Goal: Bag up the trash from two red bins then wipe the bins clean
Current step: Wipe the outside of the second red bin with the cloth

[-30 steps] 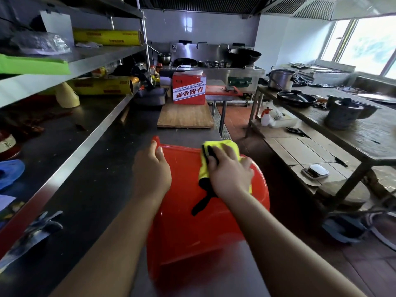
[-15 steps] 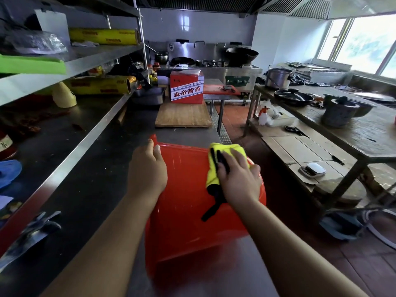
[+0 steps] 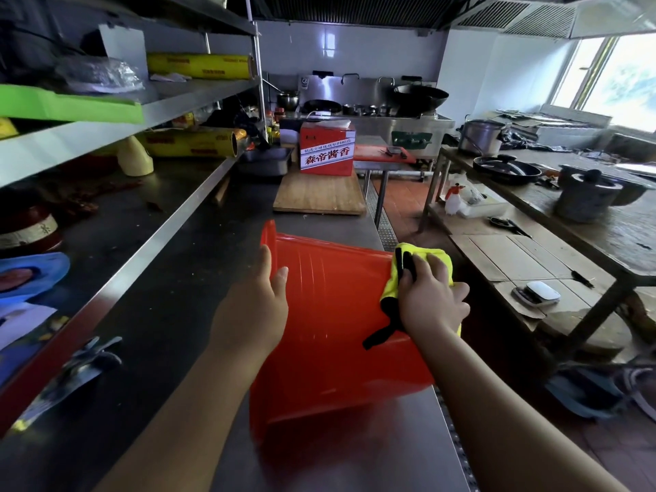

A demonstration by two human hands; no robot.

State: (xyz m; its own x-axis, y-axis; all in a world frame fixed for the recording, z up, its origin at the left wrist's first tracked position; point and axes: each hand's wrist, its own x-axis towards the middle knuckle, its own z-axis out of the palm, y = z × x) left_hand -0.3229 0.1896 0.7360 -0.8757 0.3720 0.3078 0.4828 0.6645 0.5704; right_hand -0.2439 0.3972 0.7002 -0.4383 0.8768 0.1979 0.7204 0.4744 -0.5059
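Red bin [image 3: 330, 335] lies on its side on steel counter [image 3: 170, 314], under both hands. Left hand [image 3: 253, 310] rests flat on the bin's upper side, fingers together and fairly straight, thumb apart, fingertips at the bin's lipped edge. Right hand [image 3: 431, 303] sits to the right of it on the bin's right curve, fingers bent over a bunched yellow cloth [image 3: 420, 253] and pressing it to the plastic; a black strap of the cloth hangs below this hand. Beyond the fingertips: wooden board [image 3: 319, 195], red box [image 3: 327, 152] on it.
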